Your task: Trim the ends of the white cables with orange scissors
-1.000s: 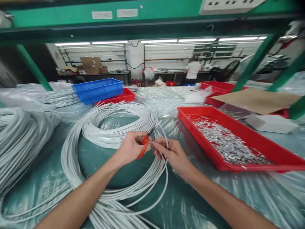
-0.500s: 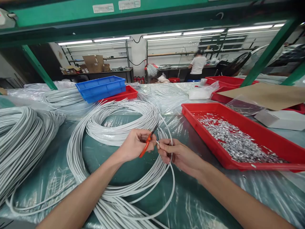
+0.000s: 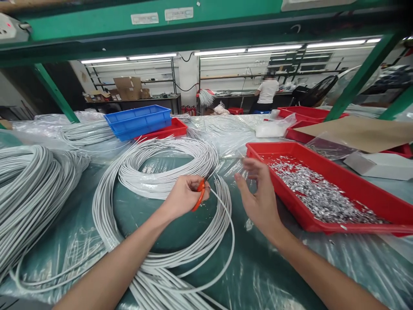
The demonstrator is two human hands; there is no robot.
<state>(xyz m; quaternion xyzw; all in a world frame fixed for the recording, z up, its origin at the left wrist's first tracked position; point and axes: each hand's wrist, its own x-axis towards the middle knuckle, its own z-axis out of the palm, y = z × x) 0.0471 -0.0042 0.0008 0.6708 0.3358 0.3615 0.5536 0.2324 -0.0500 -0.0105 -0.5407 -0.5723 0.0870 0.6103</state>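
My left hand [image 3: 185, 194] is closed around orange-handled scissors [image 3: 200, 196], their dark blades pointing up and to the right. A white cable [image 3: 232, 232] curves up from the coil and ends at the fingers of that hand. My right hand [image 3: 260, 193] is raised with thumb and fingers apart, holding nothing, beside the near-left edge of a red tray [image 3: 290, 211]. Small silvery metal pieces [image 3: 316, 189] are heaped in this tray. Beneath and behind my left hand lie large coils of white cable [image 3: 155, 176].
At the left edge sits a thick cable bundle [image 3: 38, 193]. A blue tray [image 3: 138, 122] rests partly over a red one. Brown cardboard [image 3: 361, 131] and a white box [image 3: 380, 165] lie at the right. A green frame [image 3: 97, 30] spans overhead; a person [image 3: 267, 91] is far behind.
My right hand has let go of the cable end, moved right and up toward the red tray, and opened. My left hand still grips the scissors in nearly the same place.
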